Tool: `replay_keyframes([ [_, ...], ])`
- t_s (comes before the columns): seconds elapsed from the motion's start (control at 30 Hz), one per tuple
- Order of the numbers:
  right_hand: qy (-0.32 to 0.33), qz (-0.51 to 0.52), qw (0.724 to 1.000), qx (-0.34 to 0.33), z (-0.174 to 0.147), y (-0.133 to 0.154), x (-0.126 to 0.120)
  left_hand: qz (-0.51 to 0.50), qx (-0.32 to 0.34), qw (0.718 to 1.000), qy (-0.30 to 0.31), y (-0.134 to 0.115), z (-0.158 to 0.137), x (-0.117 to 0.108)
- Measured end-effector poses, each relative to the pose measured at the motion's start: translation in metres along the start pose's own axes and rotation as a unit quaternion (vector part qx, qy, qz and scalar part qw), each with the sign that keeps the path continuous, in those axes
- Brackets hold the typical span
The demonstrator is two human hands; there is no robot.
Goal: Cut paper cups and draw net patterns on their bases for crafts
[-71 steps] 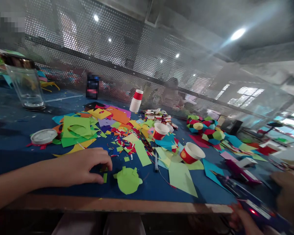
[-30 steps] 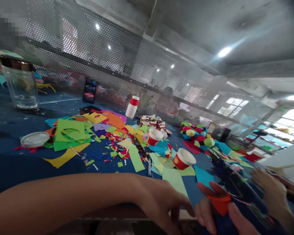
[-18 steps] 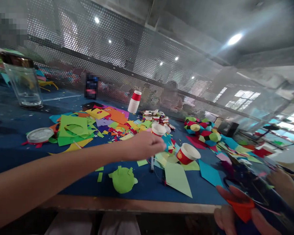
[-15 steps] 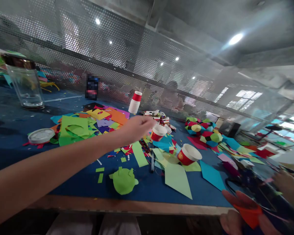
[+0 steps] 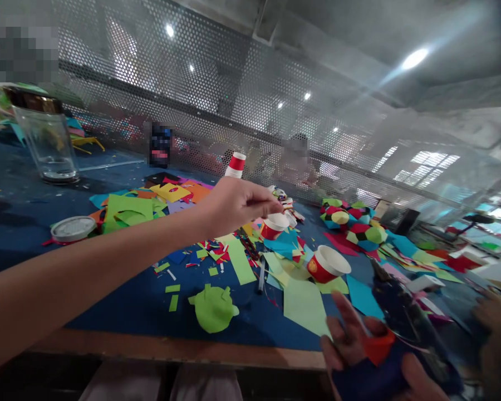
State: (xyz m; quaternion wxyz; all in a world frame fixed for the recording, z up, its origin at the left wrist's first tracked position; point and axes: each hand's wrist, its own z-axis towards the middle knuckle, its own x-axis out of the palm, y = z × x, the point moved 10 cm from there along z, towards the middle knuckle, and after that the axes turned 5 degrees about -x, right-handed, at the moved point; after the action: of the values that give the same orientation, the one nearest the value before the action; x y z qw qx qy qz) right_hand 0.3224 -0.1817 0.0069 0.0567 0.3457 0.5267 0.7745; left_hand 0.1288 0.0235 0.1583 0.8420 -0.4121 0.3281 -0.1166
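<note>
My left hand [image 5: 246, 206] reaches over the middle of the table with its fingers pinched together. Anything between the fingertips is too small to make out. Just beyond and below the fingertips stands a red and white paper cup [image 5: 274, 226]. At the lower right, my right hand [image 5: 346, 334] is wrapped round a dark blue hot glue gun [image 5: 404, 303] with an orange trigger [image 5: 379, 346]; its nozzle points up and away. Near the front edge lies a round green paper piece [image 5: 214, 309] with small tabs. A second paper cup [image 5: 328, 264] stands to the right, on paper sheets.
Coloured paper scraps [image 5: 129, 209] cover the table's middle. A glass jar [image 5: 50, 139] and a round lid [image 5: 73, 228] are at left. Stacked cups [image 5: 236, 165] stand behind my left hand. Patchwork balls [image 5: 365, 233] lie at right, and another person's hand [image 5: 499, 320] is at the far right.
My right hand has moved left and nearer with the glue gun, towards the green sheets. My left hand has shifted slightly right, its fingertips now over the nearer edge of the cup area.
</note>
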Motion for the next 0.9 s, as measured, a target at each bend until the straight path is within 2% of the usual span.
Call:
replay_keyframes([
  [0.07,0.003,0.058,0.997,0.044,-0.003,-0.016,0.034,-0.035,-0.020,0.999,0.030,-0.007,-0.001,0.010],
  [0.17,-0.011,0.145,0.989,0.040,-0.003,-0.028,0.074,-0.139,-0.065,0.984,0.090,-0.013,-0.005,0.029],
  [0.23,-0.025,0.148,0.988,0.032,-0.001,-0.033,0.085,-0.220,-0.091,0.962,0.131,-0.014,-0.011,0.041],
  [0.3,-0.049,0.135,0.990,0.015,0.002,-0.032,0.084,-0.244,-0.094,0.952,0.156,-0.014,-0.017,0.047],
  [0.37,-0.094,0.114,0.989,-0.024,0.005,-0.023,0.071,-0.165,-0.087,0.968,0.170,-0.006,-0.020,0.048],
  [0.43,-0.144,0.091,0.983,-0.076,0.008,-0.007,0.054,-0.025,-0.085,0.980,0.180,0.010,-0.023,0.047],
  [0.57,-0.192,0.066,0.971,-0.126,0.012,0.017,0.033,0.151,-0.108,0.965,0.184,0.046,-0.027,0.044],
  [0.7,-0.179,0.046,0.979,-0.090,0.014,0.010,0.036,0.282,-0.126,0.905,0.293,0.067,-0.043,0.070],
  [0.9,-0.087,0.049,0.995,0.019,0.004,-0.032,0.063,0.360,-0.169,0.803,0.445,0.077,-0.062,0.102],
])
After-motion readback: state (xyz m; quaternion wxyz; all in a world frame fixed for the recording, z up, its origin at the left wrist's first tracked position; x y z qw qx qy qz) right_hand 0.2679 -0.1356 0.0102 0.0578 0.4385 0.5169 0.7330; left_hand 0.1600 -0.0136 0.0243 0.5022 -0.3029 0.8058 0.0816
